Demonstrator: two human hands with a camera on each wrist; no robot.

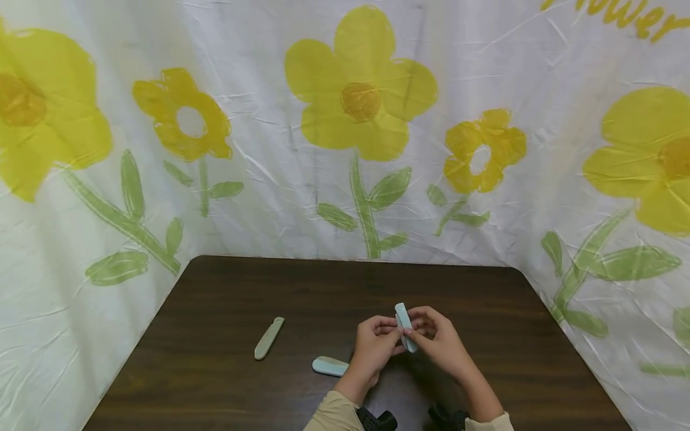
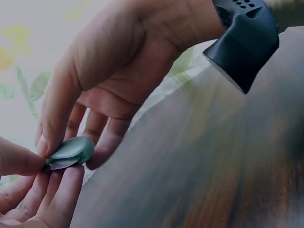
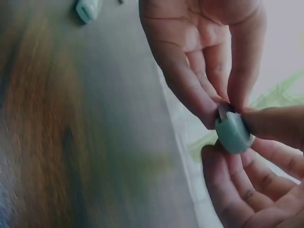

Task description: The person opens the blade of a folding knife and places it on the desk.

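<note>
A light blue-green folding knife (image 1: 401, 315) is held up slightly tilted between both hands above the table. My left hand (image 1: 372, 345) pinches it from the left with thumb and fingers. From the right, my right hand (image 1: 443, 342) grips the same handle, thumb on its near face. A thin blade edge shows along the slot of the handle (image 2: 73, 148) in the left wrist view; fingers cover much of it. A second light blue knife (image 1: 329, 366) lies on the table, partly hidden by the left wrist. Further left rests a pale green one (image 1: 269, 339).
The dark brown wooden table (image 1: 226, 287) has rounded far corners. A white cloth with painted yellow flowers (image 1: 259, 209) hangs behind it and at both sides. Black wrist devices (image 2: 247, 47) sit on both wrists, close to the table.
</note>
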